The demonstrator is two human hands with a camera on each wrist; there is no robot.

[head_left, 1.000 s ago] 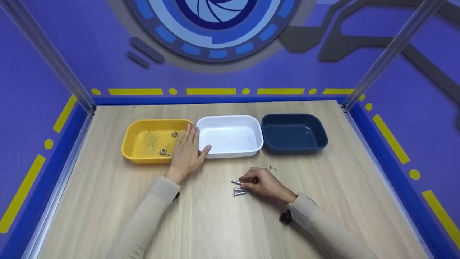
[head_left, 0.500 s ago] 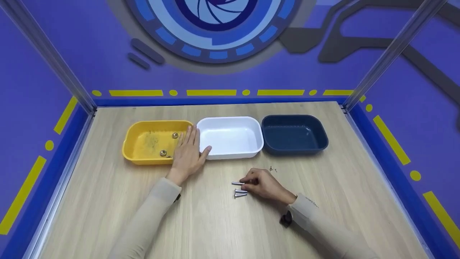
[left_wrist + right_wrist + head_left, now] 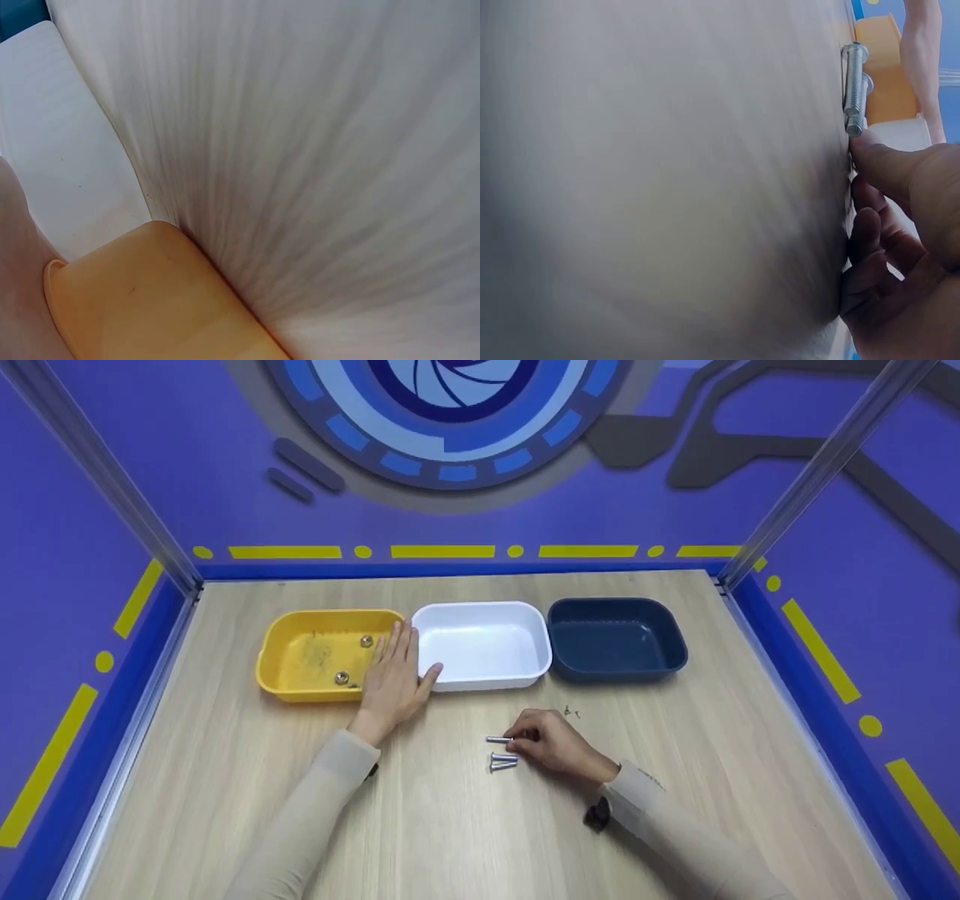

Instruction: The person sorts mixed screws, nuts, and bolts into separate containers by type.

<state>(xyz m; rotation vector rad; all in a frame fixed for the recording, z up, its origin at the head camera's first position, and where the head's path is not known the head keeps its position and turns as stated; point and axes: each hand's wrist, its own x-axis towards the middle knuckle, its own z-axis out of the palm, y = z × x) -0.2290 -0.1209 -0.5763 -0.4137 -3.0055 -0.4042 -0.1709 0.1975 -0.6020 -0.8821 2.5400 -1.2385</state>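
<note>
My left hand (image 3: 391, 679) rests with straight fingers across the adjoining rims of the yellow tray (image 3: 281, 690) and the white tray (image 3: 487, 684). Two nuts, one of them a nut (image 3: 341, 678) near the front wall, lie in the yellow tray, and a small dark bit beside my palm is partly hidden. On the table, my right hand (image 3: 551, 741) pinches the end of a silver bolt (image 3: 496, 739) between thumb and fingers. Two more bolts (image 3: 853, 82) lie side by side next to the thumb, their heads pointing left in the head view.
A dark blue tray (image 3: 619, 671) stands right of the white one, all three in a row. Tiny brownish screws (image 3: 570, 711) lie on the table (image 3: 442, 825) beyond my right hand. Purple panels (image 3: 885, 660) wall in the table at the sides and back.
The bolt at my right fingertips has turned slightly and now lies nearly level across the head view. My left hand stays where it was.
</note>
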